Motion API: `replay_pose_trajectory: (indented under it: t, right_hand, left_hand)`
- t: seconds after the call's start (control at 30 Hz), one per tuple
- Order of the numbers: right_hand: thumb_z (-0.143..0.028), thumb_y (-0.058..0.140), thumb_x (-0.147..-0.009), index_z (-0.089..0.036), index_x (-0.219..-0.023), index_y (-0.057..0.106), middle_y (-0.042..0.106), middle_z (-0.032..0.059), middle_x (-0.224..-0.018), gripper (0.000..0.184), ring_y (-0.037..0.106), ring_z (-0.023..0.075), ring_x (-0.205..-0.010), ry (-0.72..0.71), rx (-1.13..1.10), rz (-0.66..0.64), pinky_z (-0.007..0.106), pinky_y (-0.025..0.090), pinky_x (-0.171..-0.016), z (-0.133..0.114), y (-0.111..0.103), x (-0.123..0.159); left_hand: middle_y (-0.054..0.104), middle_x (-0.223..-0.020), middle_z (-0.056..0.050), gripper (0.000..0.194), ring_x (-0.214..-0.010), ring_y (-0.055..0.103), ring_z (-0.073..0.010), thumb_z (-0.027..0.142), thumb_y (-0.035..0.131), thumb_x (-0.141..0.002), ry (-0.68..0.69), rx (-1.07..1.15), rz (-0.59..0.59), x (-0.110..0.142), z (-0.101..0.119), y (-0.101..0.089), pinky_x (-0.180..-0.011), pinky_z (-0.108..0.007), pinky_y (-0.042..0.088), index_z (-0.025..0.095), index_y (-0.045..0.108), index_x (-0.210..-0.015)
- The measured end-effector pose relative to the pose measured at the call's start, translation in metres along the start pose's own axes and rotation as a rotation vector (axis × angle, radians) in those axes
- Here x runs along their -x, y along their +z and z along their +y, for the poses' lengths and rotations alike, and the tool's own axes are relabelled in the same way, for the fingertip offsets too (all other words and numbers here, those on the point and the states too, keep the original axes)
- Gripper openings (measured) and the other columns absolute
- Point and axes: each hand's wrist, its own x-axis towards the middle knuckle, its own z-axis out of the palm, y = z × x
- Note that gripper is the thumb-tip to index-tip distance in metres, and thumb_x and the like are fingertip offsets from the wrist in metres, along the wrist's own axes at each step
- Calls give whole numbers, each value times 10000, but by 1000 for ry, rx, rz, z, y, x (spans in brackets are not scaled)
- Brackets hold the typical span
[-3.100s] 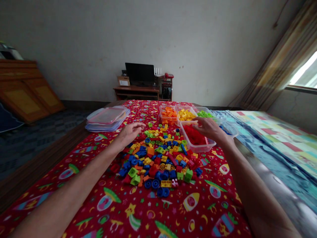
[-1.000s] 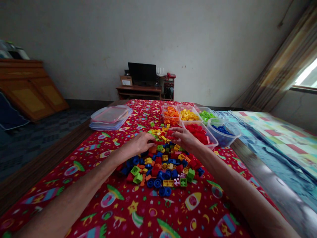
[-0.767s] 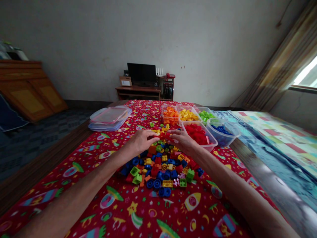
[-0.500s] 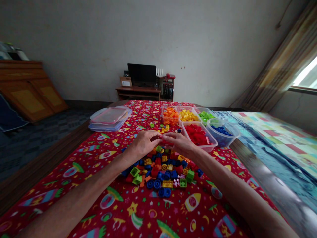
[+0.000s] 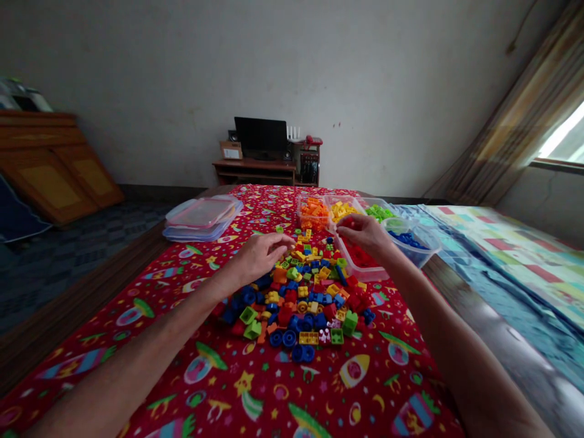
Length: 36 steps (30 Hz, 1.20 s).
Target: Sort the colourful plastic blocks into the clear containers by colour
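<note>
My right hand (image 5: pixel 365 234) is over the clear plastic container of red blocks (image 5: pixel 360 254), its fingers closed in a pinch. A bit of red shows between thumb and fingers, a red building block (image 5: pixel 349 224), mostly hidden by them. My left hand (image 5: pixel 262 255) hovers at the far left edge of the mixed pile of building blocks (image 5: pixel 303 292), its fingers loosely bent and the thumb apart, with nothing visible in them. Blue, yellow, green, orange and red pieces lie in that pile, blue wheel-like ones (image 5: pixel 289 338) at its near side.
Behind the red container stand clear containers of orange blocks (image 5: pixel 314 210), yellow blocks (image 5: pixel 343 210) and green blocks (image 5: pixel 379 213); a round tub of blue blocks (image 5: pixel 410 242) stands to the right. Stacked lids (image 5: pixel 204 218) lie at left on the red patterned tablecloth (image 5: pixel 237 371).
My hands were together above the pile around a red piece. They have parted: the right moved right over the red container, the left stayed near the pile's far left side.
</note>
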Motion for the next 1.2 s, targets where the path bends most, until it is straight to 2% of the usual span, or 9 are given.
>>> replay_pose_trajectory:
  t: [0.07,0.13,0.3,0.4,0.57,0.7,0.9,1.07,1.2]
  right_hand:
    - [-285,603,-752,-150,-776,681,620,16,-639,158,518,111,-567,-42,292,81,246,362,-554,9,-25,-3]
    - [-256,614,-741,-151,-787,705,654,45,-688,146,548,135,-617,-59,514,47,265,373,-595,16,-44,-3]
    - [-237,539,-814,-150,-894,724,707,92,-839,219,608,171,-714,-44,646,66,285,403,-662,14,-52,0]
    - [-212,514,-835,-150,-883,720,713,91,-869,220,618,169,-743,-120,596,104,279,403,-677,-2,-37,4]
    - [-185,501,-852,-148,-862,691,674,46,-752,195,543,112,-629,-252,522,-96,241,345,-598,-21,1,15]
    - [-173,505,-858,-143,-832,657,633,31,-711,157,488,94,-605,-370,496,-279,236,298,-569,-17,38,26]
    - [-103,480,-860,-144,-917,617,641,85,-893,155,520,131,-744,-551,584,-409,245,336,-645,-5,92,38]
    - [-103,501,-833,-144,-839,606,620,57,-757,113,498,133,-681,-516,596,-396,242,330,-638,-6,102,35]
    - [-95,534,-793,-143,-848,629,641,63,-813,119,521,133,-726,-431,499,-378,228,319,-625,-13,94,34]
  left_hand:
    - [723,-1011,-58,289,-902,674,-197,261,479,-839,-15,-108,-78,0,-7,-6,-829,-313,531,166,667,-1037]
    - [718,-1048,-52,291,-949,663,-202,252,510,-817,-26,-191,-186,1,-15,-9,-859,-307,511,182,675,-1047]
    - [698,-1097,-52,309,-1006,638,-208,252,619,-758,43,-339,-361,5,-27,0,-887,-283,474,219,681,-1059]
    - [696,-1072,-50,316,-973,641,-201,218,617,-747,47,-393,-334,6,-24,6,-853,-267,478,221,678,-1058]
    - [711,-892,-43,277,-811,653,-182,165,541,-763,-8,-436,-271,3,-20,5,-732,-255,490,196,699,-988]
    - [697,-837,-32,173,-788,644,-170,191,532,-775,49,-393,-261,1,-24,2,-753,-256,490,191,698,-821]
    - [707,-905,-59,199,-853,648,-201,181,530,-758,21,-364,-184,-1,-29,7,-811,-298,498,181,690,-877]
    - [702,-901,-63,243,-863,643,-195,208,451,-814,26,-381,-5,-4,-40,4,-842,-305,491,184,689,-860]
    - [699,-1009,-101,335,-972,635,-217,327,401,-864,8,-373,35,-4,-64,-2,-917,-339,477,165,683,-941]
